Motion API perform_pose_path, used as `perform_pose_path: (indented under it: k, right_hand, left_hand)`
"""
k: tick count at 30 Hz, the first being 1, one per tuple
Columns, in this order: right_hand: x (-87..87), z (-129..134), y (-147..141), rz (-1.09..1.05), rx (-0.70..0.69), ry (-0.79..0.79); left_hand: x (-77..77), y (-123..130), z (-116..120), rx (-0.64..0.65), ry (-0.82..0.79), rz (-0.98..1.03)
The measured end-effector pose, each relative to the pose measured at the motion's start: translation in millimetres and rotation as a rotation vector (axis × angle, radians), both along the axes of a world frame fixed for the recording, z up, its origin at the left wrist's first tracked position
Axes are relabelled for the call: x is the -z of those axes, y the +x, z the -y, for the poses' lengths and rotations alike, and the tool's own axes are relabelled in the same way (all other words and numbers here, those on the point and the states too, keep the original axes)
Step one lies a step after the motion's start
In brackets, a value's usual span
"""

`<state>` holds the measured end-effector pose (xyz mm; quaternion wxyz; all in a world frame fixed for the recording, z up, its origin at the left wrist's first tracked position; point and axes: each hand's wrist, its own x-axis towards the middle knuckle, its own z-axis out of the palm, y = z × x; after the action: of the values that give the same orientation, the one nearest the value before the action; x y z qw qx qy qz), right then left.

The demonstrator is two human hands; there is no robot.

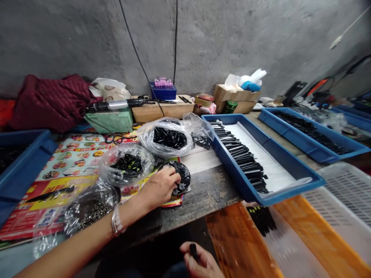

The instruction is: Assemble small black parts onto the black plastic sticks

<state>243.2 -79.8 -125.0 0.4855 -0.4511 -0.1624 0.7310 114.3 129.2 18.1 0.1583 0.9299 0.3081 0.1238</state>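
Note:
My left hand (pixel 162 187), with a bracelet on its wrist, reaches over a round black dish (pixel 183 181) dotted with small greyish pieces. Its fingers are curled together at the dish's near left side. Whatever is between the fingertips is hidden. Low in the view, in front of the bench edge, my right hand (pixel 203 262) is closed around a black plastic piece (pixel 193 251) whose end sticks up between thumb and fingers. Left of the dish lie open clear bags of black parts (pixel 127 164) and of small metal screws (pixel 94 212). Another bag of black pieces (pixel 169 138) stands behind.
A blue tray (pixel 292 199) on the right holds a row of black handle-like parts (pixel 240 158) on white paper. Below it sits an orange crate (pixel 243 239). An electric screwdriver (pixel 117 104) lies at the back left. Another blue tray (pixel 26 170) stands at far left.

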Motion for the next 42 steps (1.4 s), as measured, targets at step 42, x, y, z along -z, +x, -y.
perform_pose_path:
  k: [42]
  right_hand:
    - [-47.5, 13.3, -3.7, 0.401, -0.155, 0.35]
  left_hand:
    - [38.9, -31.5, 125.3, -0.405, -0.913, 0.43]
